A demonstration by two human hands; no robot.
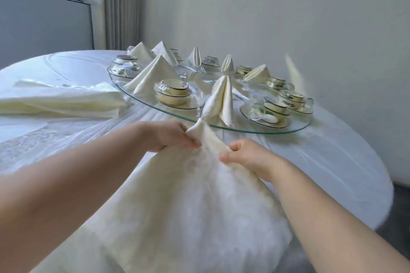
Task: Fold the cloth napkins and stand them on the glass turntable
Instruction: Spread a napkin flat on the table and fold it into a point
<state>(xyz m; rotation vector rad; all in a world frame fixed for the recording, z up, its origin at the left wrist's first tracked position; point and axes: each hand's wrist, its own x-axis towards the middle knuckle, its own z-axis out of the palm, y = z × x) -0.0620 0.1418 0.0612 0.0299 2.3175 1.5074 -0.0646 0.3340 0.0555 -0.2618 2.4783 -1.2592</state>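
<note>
we've got both hands on one cream napkin (pixel 199 195) at the near edge of the worktop (pixel 332 157). the left hand (pixel 170 137) has its fingers curled in and pinches the cloth just under its pointy top. the right hand (pixel 246 155) pinches a fold a bit lower on the other side. the rest of the napkin drapes wide down toward us. just behind its tip is the glass turntable (pixel 297 128), where several folded napkins (pixel 221 95) already stand, one upright right at the near rim, in among cup and saucer sets (pixel 173 93). a flat stack of napkins (pixel 62 101) lies on the worktop off to the left.
</note>
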